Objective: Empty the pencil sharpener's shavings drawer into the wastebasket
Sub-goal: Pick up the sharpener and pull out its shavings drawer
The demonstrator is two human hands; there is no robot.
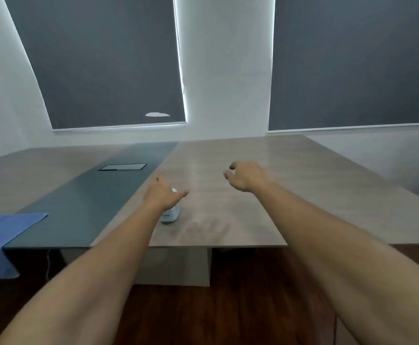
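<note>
On the desk (253, 220), near its front edge and a little left of centre, stands the pencil sharpener (171, 215), a small pale object half hidden by my left hand. Far off at nine o'clock a blue cloth (6, 227) hangs over the desk corner, and a dark inlay strip (88, 202) with a hatch plate (123, 167) runs away toward eleven o'clock; none of that matters to the job.

I judge that this is the very first step: reaching in to take hold of the sharpener, with its shavings drawer not yet pulled. I see no wastebasket anywhere, so it will have to be found once the drawer is free.

My left hand (163, 195) is stretched forward, palm down, directly over the sharpener, its fingers (182, 192) spread and loosely curved, thumb out toward two o'clock. Whether it already touches the top I cannot tell; it is not clamped round it.

My right hand (247, 176) hovers well apart at two o'clock from the sharpener, above bare desk, fingers curled inward in a loose claw and holding nothing.

Next, I think the left should close on the body to steady it while the right comes across toward nine o'clock to pinch the drawer front and draw it out level, so that no shavings spill.
</note>
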